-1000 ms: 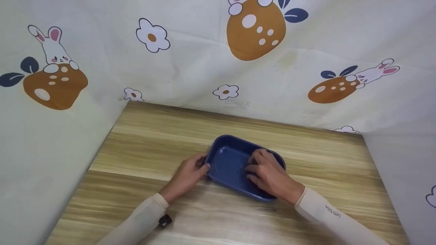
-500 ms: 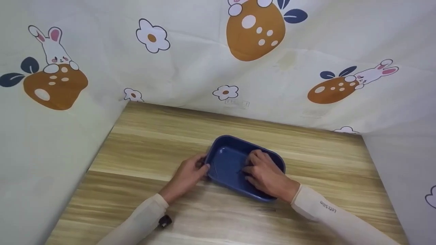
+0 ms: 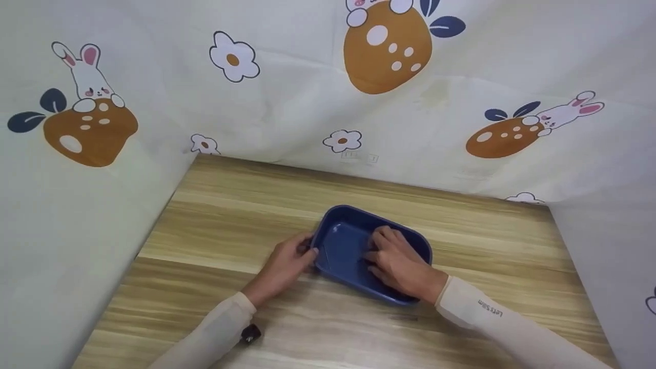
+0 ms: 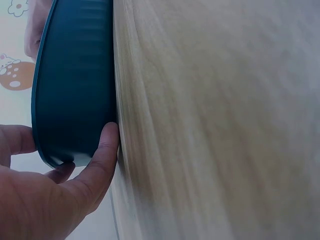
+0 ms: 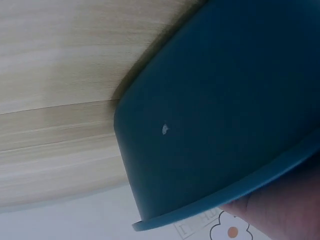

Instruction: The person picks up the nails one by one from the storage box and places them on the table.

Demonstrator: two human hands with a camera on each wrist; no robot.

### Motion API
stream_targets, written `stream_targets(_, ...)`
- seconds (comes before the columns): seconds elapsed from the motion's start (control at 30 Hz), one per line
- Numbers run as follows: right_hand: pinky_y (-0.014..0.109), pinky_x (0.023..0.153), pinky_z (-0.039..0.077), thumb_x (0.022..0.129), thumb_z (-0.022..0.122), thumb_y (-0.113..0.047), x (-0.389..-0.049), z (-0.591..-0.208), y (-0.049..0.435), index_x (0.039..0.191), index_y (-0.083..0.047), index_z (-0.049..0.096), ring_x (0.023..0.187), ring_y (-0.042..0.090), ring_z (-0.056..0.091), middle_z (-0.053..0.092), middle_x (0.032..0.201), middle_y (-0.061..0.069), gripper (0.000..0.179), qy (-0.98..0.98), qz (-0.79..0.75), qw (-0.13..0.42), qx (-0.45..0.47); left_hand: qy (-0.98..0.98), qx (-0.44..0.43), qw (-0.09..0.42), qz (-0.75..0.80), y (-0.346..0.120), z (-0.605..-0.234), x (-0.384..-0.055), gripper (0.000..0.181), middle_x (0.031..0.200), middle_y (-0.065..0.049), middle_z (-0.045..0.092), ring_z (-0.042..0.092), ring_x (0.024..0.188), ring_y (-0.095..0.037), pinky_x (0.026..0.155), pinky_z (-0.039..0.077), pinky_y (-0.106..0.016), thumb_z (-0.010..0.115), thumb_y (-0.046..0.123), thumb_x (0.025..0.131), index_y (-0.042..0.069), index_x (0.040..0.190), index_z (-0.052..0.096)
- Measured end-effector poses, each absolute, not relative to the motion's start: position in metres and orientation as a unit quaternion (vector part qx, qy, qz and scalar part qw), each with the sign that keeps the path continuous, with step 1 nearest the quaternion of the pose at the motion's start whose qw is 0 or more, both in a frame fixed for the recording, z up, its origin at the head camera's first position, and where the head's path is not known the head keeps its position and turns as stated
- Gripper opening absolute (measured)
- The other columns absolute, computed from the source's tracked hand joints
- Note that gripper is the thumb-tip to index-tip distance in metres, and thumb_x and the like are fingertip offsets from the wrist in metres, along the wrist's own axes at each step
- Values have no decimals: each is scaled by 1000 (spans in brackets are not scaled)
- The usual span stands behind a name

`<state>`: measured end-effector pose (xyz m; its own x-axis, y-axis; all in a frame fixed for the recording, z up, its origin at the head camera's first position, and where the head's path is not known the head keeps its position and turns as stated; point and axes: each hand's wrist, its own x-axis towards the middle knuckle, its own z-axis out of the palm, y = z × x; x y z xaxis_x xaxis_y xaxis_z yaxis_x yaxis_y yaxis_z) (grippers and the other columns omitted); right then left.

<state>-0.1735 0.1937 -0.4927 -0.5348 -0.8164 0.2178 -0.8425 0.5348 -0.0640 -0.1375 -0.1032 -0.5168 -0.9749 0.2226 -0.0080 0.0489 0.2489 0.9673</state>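
Note:
A blue rectangular tray (image 3: 342, 246) with rounded corners rests on the table in the head view. My left hand (image 3: 284, 262) grips its left end, thumb at the rim. In the left wrist view that hand (image 4: 55, 200) has its fingers against the tray's outer wall (image 4: 75, 85), one low by the table. My right hand (image 3: 402, 262) reaches down inside the tray's right half, fingers bent toward the bottom. Whether they pinch something small cannot be seen. The right wrist view shows the tray's outside (image 5: 215, 110), with part of the right hand (image 5: 285, 210) beyond the rim.
The wood-grain table (image 3: 246, 205) meets a pale patterned cloth (image 3: 287, 97) at the back and sides. A small black object (image 3: 250, 333) is by the left sleeve. One thin dark mark or sliver (image 3: 404, 318) lies in front of the tray.
Inside the tray, my right hand has shifted slightly left. The left hand keeps its grip on the tray's end, and the tray stays in place.

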Motion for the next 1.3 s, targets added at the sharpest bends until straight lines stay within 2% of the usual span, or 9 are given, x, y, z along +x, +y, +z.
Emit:
stream_targets(0.17, 48, 91, 49, 91, 82, -16, -175, -497, 194, 102, -10, 83, 114, 32, 52, 64, 112, 8, 13, -872, 78, 87, 476, 785, 88, 74, 608, -102, -519, -137, 45, 125, -23, 71, 72, 104, -24, 85, 65, -32, 62, 14, 104, -4, 144, 57)
stream_targets(0.43, 44, 83, 48, 92, 82, -16, -177, -501, 192, 98, -11, 83, 111, 31, 52, 64, 109, 7, 8, -871, 73, 88, 477, 784, 80, 78, 611, -102, -519, -137, 46, 124, -22, 71, 73, 101, -25, 85, 66, -37, 63, 15, 104, -3, 145, 57)
stream_targets(0.67, 43, 80, 46, 90, 82, -15, -180, -499, 192, 86, -15, 79, 108, 31, 52, 62, 105, 5, 5, -867, 66, 91, 485, 763, 82, 80, 636, -102, -519, -136, 46, 128, -28, 68, 70, 112, -34, 85, 65, -31, 62, 10, 103, -9, 144, 55)
stream_targets(0.83, 44, 79, 46, 88, 84, -14, -182, -499, 191, 85, -15, 79, 106, 31, 53, 63, 103, 5, 6, -862, 66, 97, 493, 770, 80, 76, 629, -102, -518, -137, 47, 127, -27, 69, 72, 108, -29, 84, 65, -31, 63, 12, 103, -8, 144, 56)
stream_targets(1.3, 44, 82, 47, 93, 79, -16, -180, -497, 190, 87, -15, 77, 107, 32, 53, 61, 106, 5, 7, -861, 60, 101, 495, 782, 74, 79, 614, -103, -517, -138, 47, 127, -25, 70, 72, 105, -25, 85, 65, -32, 63, 13, 103, -7, 145, 56)
